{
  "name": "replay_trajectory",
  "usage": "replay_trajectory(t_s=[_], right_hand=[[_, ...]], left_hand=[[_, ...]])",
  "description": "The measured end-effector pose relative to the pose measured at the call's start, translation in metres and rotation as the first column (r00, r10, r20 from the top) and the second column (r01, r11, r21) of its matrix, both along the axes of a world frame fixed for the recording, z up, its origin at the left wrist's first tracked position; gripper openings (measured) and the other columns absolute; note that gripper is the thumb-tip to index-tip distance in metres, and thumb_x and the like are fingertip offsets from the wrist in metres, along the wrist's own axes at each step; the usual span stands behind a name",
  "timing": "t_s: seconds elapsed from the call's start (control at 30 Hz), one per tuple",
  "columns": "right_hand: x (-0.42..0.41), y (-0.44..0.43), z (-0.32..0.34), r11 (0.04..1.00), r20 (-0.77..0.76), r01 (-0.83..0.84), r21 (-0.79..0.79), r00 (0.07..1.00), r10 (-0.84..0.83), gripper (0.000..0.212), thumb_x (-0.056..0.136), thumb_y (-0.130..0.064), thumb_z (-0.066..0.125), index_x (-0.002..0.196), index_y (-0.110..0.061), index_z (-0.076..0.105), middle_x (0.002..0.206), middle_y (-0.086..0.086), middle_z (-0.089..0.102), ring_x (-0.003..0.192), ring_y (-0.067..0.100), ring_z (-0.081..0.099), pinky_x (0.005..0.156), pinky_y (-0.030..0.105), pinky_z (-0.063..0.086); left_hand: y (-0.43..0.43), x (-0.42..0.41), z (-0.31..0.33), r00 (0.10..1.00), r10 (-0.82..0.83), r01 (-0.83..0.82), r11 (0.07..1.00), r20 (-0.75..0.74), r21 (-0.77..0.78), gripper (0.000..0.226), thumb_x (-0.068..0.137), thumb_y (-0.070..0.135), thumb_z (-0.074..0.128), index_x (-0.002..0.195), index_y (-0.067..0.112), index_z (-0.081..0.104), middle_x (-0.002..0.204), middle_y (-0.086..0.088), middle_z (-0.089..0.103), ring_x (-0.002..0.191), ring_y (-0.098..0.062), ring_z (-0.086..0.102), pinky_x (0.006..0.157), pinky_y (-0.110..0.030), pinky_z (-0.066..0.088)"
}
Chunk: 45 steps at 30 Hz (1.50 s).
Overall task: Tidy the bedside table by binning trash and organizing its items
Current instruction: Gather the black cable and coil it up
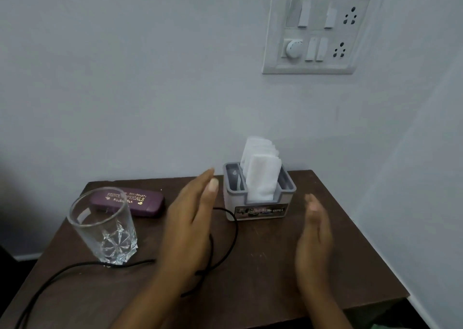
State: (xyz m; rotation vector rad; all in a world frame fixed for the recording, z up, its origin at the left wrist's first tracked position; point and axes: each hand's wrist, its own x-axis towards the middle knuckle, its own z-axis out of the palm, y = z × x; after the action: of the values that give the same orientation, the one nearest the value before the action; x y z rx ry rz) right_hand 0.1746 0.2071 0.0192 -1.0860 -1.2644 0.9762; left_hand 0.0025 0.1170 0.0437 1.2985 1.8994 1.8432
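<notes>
On the dark brown bedside table (pixel 325 248) stands a grey tissue holder (pixel 259 203) with white folded tissues (pixel 261 173) sticking up out of it. My left hand (pixel 188 226) hovers just left of the holder with straight fingers, not touching it. My right hand (pixel 314 241) is held edge-on to the right and nearer me, fingers straight, holding nothing. A clear drinking glass (pixel 105 228) stands upright at the left. Behind it lies a purple spectacle case (pixel 140 202). A black cable (pixel 75 268) loops across the table and under my left hand.
The table stands against a pale wall. A white switchboard with sockets (pixel 318 30) is mounted on the wall above right. The table's right edge drops off near the wall corner.
</notes>
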Motion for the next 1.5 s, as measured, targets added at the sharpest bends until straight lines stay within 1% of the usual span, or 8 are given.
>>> replay_trajectory(t_s=[0.17,0.3,0.4,0.57,0.9,1.03,1.27,1.5], right_hand=[[-0.027,-0.057,0.033,0.926,0.071,-0.226,0.301,0.974,0.214,0.022,0.087,-0.034,0.06,0.106,-0.025,0.062,0.104,-0.01,0.066,0.097,0.003,0.063,0.081,0.012,0.049],[-0.108,-0.058,0.038,0.755,0.462,-0.628,0.189,0.735,0.496,0.033,0.084,-0.022,0.067,0.115,-0.016,0.061,0.111,-0.002,0.062,0.102,0.007,0.06,0.091,0.028,0.051],[-0.163,-0.037,0.026,0.68,0.701,-0.733,0.023,0.497,0.512,0.056,0.083,-0.026,0.067,0.133,-0.013,0.047,0.133,0.005,0.049,0.123,0.02,0.046,0.104,0.032,0.039],[-0.206,-0.014,0.009,0.622,0.792,-0.755,-0.205,0.245,0.559,0.08,0.076,-0.039,0.072,0.14,-0.013,0.034,0.139,0.007,0.04,0.127,0.024,0.039,0.103,0.037,0.037],[-0.215,0.001,0.01,0.58,0.792,-0.792,-0.189,0.226,0.567,0.066,0.073,-0.032,0.076,0.13,-0.012,0.049,0.122,0.009,0.053,0.111,0.023,0.05,0.092,0.033,0.045],[-0.197,0.002,0.065,0.578,0.764,-0.816,-0.027,0.356,0.539,0.052,0.072,-0.025,0.078,0.117,-0.012,0.058,0.109,0.01,0.06,0.099,0.023,0.057,0.089,0.034,0.048],[-0.064,0.019,0.179,0.636,0.765,-0.758,0.148,0.495,0.412,0.069,0.07,-0.031,0.078,0.132,-0.021,0.048,0.123,-0.006,0.056,0.109,0.004,0.054,0.098,0.014,0.043],[0.074,0.035,0.099,0.678,0.79,-0.735,-0.009,0.41,0.455,0.071,0.056,-0.066,0.071,0.119,-0.036,0.058,0.115,-0.02,0.055,0.112,0.001,0.054,0.096,0.019,0.045]], left_hand=[[-0.056,-0.321,-0.243,0.915,0.113,-0.137,0.99,0.387,0.035,0.069,0.093,-0.01,0.042,0.101,0.056,0.06,0.077,0.049,0.056,0.072,0.028,0.052,0.07,0.006,0.04],[-0.119,-0.223,-0.067,0.862,0.493,-0.482,0.869,0.118,-0.11,0.023,0.095,0.025,0.051,0.118,0.024,0.053,0.112,0.017,0.061,0.103,0.0,0.058,0.092,-0.018,0.045],[-0.099,-0.192,-0.03,0.96,0.277,-0.263,0.947,0.053,-0.184,0.041,0.095,0.004,0.047,0.135,0.009,0.043,0.131,-0.014,0.053,0.119,-0.023,0.05,0.103,-0.035,0.036],[-0.073,-0.188,-0.025,0.996,0.069,-0.088,0.918,-0.063,-0.387,0.059,0.087,0.005,0.059,0.141,0.01,0.036,0.129,0.003,0.042,0.12,-0.013,0.04,0.102,-0.026,0.029],[-0.076,-0.191,-0.008,0.987,-0.012,-0.064,0.891,-0.163,-0.45,0.062,0.06,0.028,0.081,0.119,0.016,0.062,0.121,-0.007,0.062,0.108,-0.021,0.058,0.094,-0.021,0.044],[-0.071,-0.19,0.042,0.942,0.031,-0.17,0.904,-0.335,-0.393,0.061,0.056,0.024,0.084,0.103,0.048,0.054,0.111,-0.004,0.065,0.099,-0.021,0.061,0.075,-0.008,0.043],[-0.049,-0.09,0.161,0.86,-0.055,-0.081,0.967,-0.507,-0.243,0.076,0.05,0.053,0.072,0.121,0.031,0.06,0.112,0.01,0.065,0.102,-0.008,0.062,0.093,-0.022,0.044],[-0.018,0.042,0.047,0.881,-0.269,0.117,0.921,-0.389,-0.372,0.065,0.063,0.042,0.08,0.123,0.033,0.057,0.114,0.014,0.06,0.103,-0.003,0.055,0.089,-0.014,0.041]])
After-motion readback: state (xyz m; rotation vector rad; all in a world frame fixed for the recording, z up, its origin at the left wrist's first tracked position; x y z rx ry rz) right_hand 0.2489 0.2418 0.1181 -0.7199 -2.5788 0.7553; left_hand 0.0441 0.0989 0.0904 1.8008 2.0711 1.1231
